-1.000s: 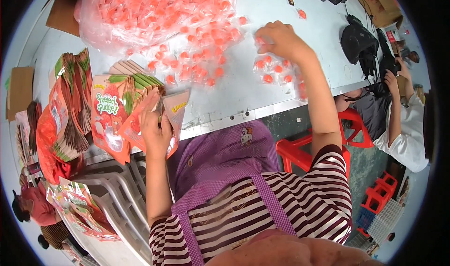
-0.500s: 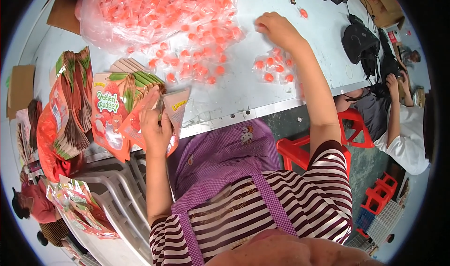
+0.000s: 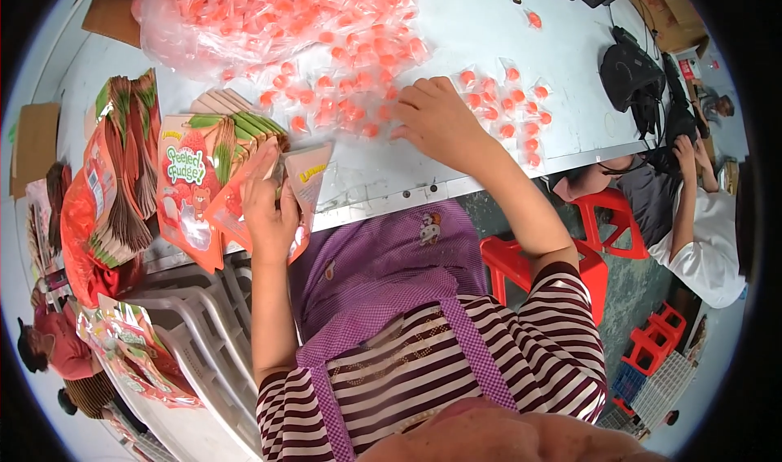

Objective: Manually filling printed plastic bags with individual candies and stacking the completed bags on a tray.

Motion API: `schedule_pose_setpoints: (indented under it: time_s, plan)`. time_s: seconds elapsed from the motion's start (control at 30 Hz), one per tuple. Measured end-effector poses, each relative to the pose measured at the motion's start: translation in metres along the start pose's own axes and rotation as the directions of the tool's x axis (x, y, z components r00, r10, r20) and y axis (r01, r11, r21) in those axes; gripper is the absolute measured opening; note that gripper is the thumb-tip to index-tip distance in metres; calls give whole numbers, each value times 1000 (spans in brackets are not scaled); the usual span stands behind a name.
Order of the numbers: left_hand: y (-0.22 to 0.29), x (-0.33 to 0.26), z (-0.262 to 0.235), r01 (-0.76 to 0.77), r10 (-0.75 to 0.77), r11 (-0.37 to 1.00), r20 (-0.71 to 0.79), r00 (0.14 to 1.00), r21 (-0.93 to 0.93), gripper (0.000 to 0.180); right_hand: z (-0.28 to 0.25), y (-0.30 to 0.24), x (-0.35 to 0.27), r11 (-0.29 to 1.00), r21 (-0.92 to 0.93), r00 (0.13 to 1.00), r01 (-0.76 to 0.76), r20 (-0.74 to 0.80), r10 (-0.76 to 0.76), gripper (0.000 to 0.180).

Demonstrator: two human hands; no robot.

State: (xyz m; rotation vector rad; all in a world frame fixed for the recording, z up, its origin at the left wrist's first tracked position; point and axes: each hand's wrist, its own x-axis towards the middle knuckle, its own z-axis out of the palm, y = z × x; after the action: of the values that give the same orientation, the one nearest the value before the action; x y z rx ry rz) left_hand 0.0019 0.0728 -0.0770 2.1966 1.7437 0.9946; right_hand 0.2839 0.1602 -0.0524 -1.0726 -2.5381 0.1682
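Holding pouch open with left hand, fingers pinching its mouth; our right hand, fingers spread, should rake candies toward pouch.

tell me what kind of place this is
Probably a small sweets-packing workshop: a heap of wrapped orange candies on a long worktable, stacks of printed pouches, and another worker seated alongside.

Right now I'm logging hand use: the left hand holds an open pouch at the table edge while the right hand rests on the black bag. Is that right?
Not quite. The left hand does hold the open pouch at the table edge, but the right hand rests among the wrapped orange candies, not on the black bag, which lies apart. The head view shows it.
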Motion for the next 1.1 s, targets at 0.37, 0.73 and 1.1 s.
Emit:
schedule_pose_setpoints:
  time_s: [0.37,0.73,1.1]
  plan:
    - [-1,0,0,-7,7,1000,-9,1000,-15,28,6,-1,-22,995,32,994,-91,-51,92,23]
    - [-3,-1,1,-15,15,1000,-9,1000,-1,23,-12,37,-40,918,-209,931,-337,-220,292,37]
    - [-5,-1,4,-88,89,996,-99,991,20,6,-29,27,-57,955,-47,956,-292,9,293,38]
